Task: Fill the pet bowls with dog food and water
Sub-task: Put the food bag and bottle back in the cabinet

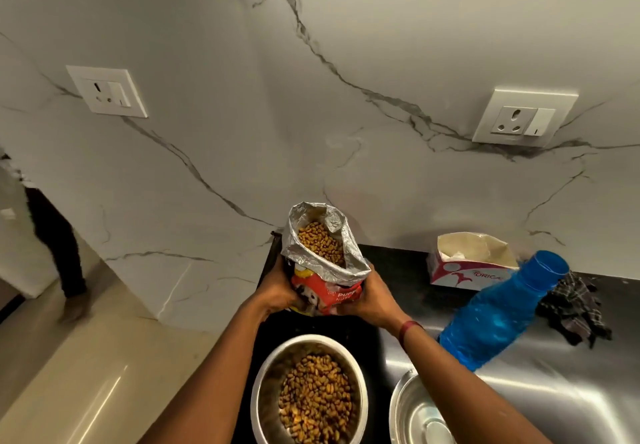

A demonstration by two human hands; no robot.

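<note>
An open red dog food bag (pixel 323 263) with a silver lining stands upright above the dark counter, brown kibble showing in its mouth. My left hand (pixel 277 293) grips its left side and my right hand (pixel 372 300) grips its right side. Below the bag sits a steel bowl (pixel 263 384) filled with kibble. A second steel bowl (pixel 415 412) to its right holds no kibble and is partly hidden by my right forearm. A blue water bottle (pixel 498 315) with its cap on leans on the steel surface at the right.
A torn-open white and red carton (pixel 467 269) stands against the marble wall. A dark checked cloth (pixel 571 308) lies behind the bottle. Two wall sockets (pixel 523 118) are on the wall. Another person's leg and foot (pixel 65 263) are on the beige floor at left.
</note>
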